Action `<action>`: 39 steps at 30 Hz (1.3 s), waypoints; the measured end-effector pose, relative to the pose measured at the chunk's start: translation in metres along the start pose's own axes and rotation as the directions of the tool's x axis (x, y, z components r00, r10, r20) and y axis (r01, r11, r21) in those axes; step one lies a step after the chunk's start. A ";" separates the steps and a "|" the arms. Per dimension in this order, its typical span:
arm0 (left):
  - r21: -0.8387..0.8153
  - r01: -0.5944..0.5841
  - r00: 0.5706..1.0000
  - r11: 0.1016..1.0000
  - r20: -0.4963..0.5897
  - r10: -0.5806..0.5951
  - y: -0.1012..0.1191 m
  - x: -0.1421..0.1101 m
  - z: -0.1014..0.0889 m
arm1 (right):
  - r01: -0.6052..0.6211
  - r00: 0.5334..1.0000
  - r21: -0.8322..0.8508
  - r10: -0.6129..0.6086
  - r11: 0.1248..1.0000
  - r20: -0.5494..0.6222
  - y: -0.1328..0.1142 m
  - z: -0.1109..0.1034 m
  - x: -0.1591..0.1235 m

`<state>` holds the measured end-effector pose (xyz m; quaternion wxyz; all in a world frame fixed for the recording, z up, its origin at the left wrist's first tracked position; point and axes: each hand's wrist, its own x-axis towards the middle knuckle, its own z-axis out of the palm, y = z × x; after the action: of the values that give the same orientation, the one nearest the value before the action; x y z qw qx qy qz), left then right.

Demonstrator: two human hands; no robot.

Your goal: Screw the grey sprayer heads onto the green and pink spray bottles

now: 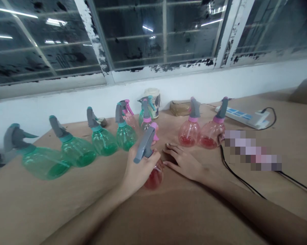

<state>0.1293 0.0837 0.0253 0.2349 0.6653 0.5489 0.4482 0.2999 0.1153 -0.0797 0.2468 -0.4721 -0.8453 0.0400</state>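
My left hand (pixel 139 168) is wrapped round the neck of a pink spray bottle (pixel 153 178) with a grey and pink trigger head. Red liquid shows in its lower part, near the tabletop. Just right of it, my right hand (pixel 185 161) lies low over the wood with its fingers stretched out, holding nothing. Beyond that hand stand two more pink spray bottles (pixel 189 132) with red liquid. To the left, several green spray bottles (pixel 103 141) form a slanting row. Behind my left hand is a clear bottle with a pink collar (pixel 146 124).
A paper cup (pixel 153 102) and a brown packet (pixel 181 108) stand by the wall below the windows. At the right are a white power strip (pixel 242 117), a black cable (pixel 237 178) and a blurred-out object (pixel 252 149). A pink bottle (pixel 130 119) sits behind the green row.
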 end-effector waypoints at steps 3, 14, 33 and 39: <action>-0.020 -0.053 0.995 0.998 0.079 0.055 -0.003 0.002 -0.002 | -0.003 1.000 -0.001 0.003 1.000 0.001 0.000 0.000 0.000; 0.010 -0.069 0.981 0.998 0.180 0.066 0.000 0.002 -0.007 | 0.032 0.999 0.026 -0.031 0.999 -0.028 0.004 0.003 0.000; 0.066 -0.122 0.991 0.990 0.061 0.118 -0.016 0.003 -0.001 | 0.007 1.000 0.018 -0.007 1.000 0.001 0.002 0.001 0.000; 0.109 -0.133 0.990 0.985 0.060 0.127 -0.011 0.003 -0.001 | 0.018 1.000 0.018 -0.018 1.000 -0.023 0.002 0.002 0.000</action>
<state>0.1223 0.0899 0.0178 0.1816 0.7236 0.5222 0.4132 0.3007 0.1167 -0.0819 0.2609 -0.4626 -0.8464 0.0401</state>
